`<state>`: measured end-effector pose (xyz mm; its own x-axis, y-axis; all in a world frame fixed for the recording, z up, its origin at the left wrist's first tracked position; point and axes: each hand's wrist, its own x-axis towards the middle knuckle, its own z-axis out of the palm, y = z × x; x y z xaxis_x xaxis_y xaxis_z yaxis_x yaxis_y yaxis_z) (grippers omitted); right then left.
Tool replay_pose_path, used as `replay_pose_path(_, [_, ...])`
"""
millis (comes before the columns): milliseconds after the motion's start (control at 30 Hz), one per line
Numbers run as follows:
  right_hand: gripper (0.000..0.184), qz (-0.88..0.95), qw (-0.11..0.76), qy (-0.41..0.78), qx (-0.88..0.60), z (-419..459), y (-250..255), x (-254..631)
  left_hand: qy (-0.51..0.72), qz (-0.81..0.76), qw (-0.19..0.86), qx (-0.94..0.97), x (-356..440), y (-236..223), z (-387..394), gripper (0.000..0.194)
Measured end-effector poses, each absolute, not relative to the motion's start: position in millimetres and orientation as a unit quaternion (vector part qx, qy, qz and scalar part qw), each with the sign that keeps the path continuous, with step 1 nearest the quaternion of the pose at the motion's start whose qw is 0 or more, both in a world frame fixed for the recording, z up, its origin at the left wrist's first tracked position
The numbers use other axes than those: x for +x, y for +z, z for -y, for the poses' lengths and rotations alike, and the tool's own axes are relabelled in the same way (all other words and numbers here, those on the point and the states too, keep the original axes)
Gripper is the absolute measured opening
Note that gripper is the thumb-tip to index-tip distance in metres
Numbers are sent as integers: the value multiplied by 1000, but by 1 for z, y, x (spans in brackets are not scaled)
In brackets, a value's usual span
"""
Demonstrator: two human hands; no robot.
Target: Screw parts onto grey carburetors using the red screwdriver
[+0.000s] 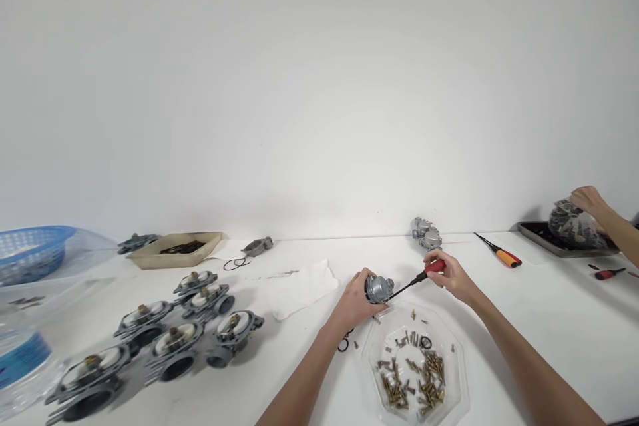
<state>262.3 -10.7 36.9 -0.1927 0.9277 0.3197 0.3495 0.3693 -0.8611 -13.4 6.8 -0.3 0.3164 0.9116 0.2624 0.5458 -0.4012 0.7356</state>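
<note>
Now; left hand (355, 303) grips carburetor (379, 289); right hand (450, 276) holds screwdriver (434, 268)

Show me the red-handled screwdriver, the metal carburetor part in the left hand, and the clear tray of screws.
Red-handled screwdriver (435, 268): head view, point on the red handle.
Metal carburetor part (378, 289): head view, point on its body.
Clear tray (412, 305): head view, point on its upper rim.

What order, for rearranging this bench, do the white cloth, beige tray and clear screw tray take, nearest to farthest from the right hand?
From the right hand:
1. Clear tray of screws, just below it, toward the person.
2. White cloth, left along the bench.
3. Beige tray, far left, near the wall.
</note>
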Motion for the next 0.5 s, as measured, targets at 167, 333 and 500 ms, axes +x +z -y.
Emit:
replay_pose_path(167, [37,683,445,261,-517,10,36,260,347,-473,272,763,-13,-2,-7,46])
replay_pose_path(333, [39,704,426,315,-472,8,32,267,333,-479,271,766,-14,0,-7,47])
replay_pose_path(500, [35,690,436,302,-493,2,28,266,337,-478,278,761,-14,0,-6,47])
